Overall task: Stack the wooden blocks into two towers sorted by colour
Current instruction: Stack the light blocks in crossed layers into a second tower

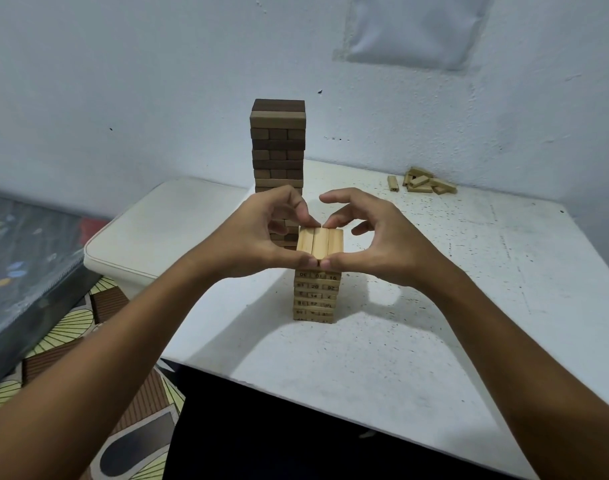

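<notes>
Head view: a white, speckled counter stood against a pale wall. Near the counter's middle rose the light tower, its block ends printed with numbers. Its top layer was three pale blocks lying side by side, running away from the camera.

Both hands met over that layer. The left hand had its thumb at the near end of the blocks and a fingertip at the far end, so its grip pinched the top layer lengthwise. The right hand mirrored it, thumb at the near end and forefinger at the far end, its grip likewise narrow on the top layer. The two thumbs touched each other at the near edge; the right hand's other fingers curled loosely, clear of the blocks.

Behind the light tower, toward the counter's far edge, stood the dark tower, much taller, its lower part hidden by the left hand. A few of its layers looked lighter brown.

Near the far right corner lay a loose pile of pale blocks, with one block just to its left.

Left of the counter sat a white cushion, over a patterned floor.
</notes>
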Demonstrator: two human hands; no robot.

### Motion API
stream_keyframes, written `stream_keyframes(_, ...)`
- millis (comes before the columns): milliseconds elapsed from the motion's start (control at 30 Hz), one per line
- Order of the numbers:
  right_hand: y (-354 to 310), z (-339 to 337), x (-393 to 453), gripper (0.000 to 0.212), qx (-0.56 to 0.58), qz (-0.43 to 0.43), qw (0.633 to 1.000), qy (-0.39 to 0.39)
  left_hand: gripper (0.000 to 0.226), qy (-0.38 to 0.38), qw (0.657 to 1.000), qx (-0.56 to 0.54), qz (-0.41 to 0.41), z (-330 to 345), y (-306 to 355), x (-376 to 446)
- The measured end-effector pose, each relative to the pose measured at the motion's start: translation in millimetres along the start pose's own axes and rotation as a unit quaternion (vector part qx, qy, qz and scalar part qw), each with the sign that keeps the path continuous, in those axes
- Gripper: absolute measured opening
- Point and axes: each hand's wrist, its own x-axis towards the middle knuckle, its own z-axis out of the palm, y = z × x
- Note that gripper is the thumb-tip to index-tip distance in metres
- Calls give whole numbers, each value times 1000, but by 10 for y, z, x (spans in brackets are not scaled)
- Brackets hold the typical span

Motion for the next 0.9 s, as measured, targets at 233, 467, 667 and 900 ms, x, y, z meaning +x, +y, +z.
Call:
stream_keyframes(233, 10, 1, -2, 73, -6, -4, 1000, -7, 44, 2, 1000, 12, -1, 14, -18, 9)
stream_keyframes(467, 23, 0, -6, 73, -1, -7, 1000, -9, 44, 2, 1000, 10, 5, 15, -58, 16)
stream_keyframes(667, 15, 14, -22, 74, 11, 0, 1000, -13, 55, 1, 1000, -6, 9, -3, -60, 0)
stream_keyframes(900, 78, -22, -112, 63, 127, 12, 992, -11, 76, -40, 999, -6, -24, -42, -157, -36)
